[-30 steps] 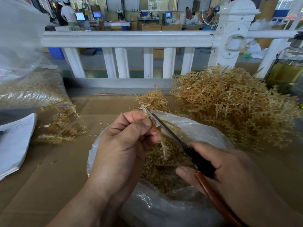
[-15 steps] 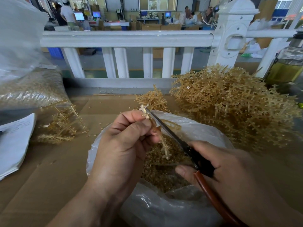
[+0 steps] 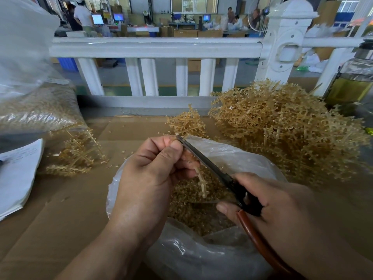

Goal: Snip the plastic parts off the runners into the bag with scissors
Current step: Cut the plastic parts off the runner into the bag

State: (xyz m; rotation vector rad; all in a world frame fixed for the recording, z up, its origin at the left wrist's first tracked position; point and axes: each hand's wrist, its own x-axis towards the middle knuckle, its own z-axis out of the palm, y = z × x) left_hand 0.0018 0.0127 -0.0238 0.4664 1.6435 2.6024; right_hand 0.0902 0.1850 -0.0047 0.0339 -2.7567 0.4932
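Two hands meet over the open bag (image 3: 232,154), which stands on cardboard (image 3: 60,209) and holds a bed of cut parts (image 3: 191,217). The left hand (image 3: 149,178) pinches a runner (image 3: 201,182) between thumb and fingers, and the runner's lower end hangs inside the bag's mouth. Half a second ago a pale stub of that runner stood clear above the fingertips. Now no stub shows there, and the scissors (image 3: 212,168) lie with blades together, flat against the left fingertips. I judge the top part has been cut and dropped, though its fall is not seen. The right hand (image 3: 282,209) is curled round the handles. The hanging stretch looks to carry more nubs, so more cuts seem due on this piece.

At far left lies a stack of paper (image 3: 18,178), with a filled clear sack (image 3: 36,112) behind it. Next comes a small heap (image 3: 76,156) of runners. Beyond the bag sits a clump (image 3: 186,122), and to the right a big pile (image 3: 282,134) of runners crowds the rim. A bottle (image 3: 351,83) stands at far right. Nothing blocks the blades. The risk is the fingertips touching them. That pile suggests much work remains.
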